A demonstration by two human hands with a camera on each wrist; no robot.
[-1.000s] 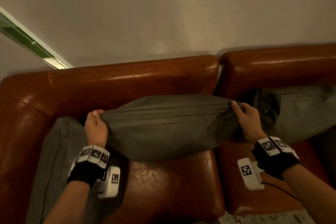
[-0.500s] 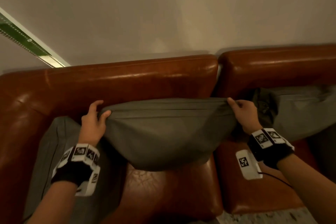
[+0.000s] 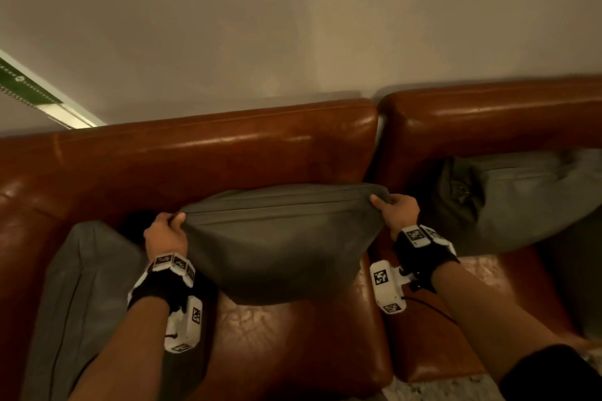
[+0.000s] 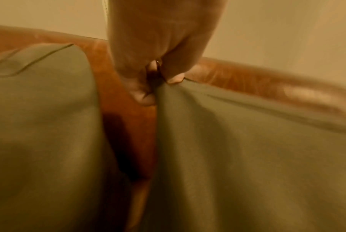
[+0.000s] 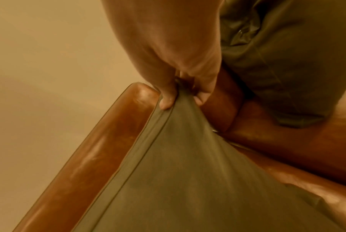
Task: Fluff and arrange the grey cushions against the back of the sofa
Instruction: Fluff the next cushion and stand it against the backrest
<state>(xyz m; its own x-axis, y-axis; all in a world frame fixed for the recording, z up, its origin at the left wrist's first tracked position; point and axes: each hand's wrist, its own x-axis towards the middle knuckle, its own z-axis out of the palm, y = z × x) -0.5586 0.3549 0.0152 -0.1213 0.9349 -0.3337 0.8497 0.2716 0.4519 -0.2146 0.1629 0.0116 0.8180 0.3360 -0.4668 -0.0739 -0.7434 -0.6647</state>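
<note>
I hold the middle grey cushion (image 3: 280,238) by its two top corners, in front of the backrest of the brown leather sofa (image 3: 211,146). My left hand (image 3: 166,236) has its fingers (image 4: 142,97) curled tight round the left corner; my right hand (image 3: 399,212) pinches the right corner between thumb and fingers (image 5: 168,100). The cushion's lower edge sags over the seat; whether it touches the leather I cannot tell. A second grey cushion (image 3: 84,296) lies on the seat at the left, and a third (image 3: 521,202) leans against the backrest on the right.
</note>
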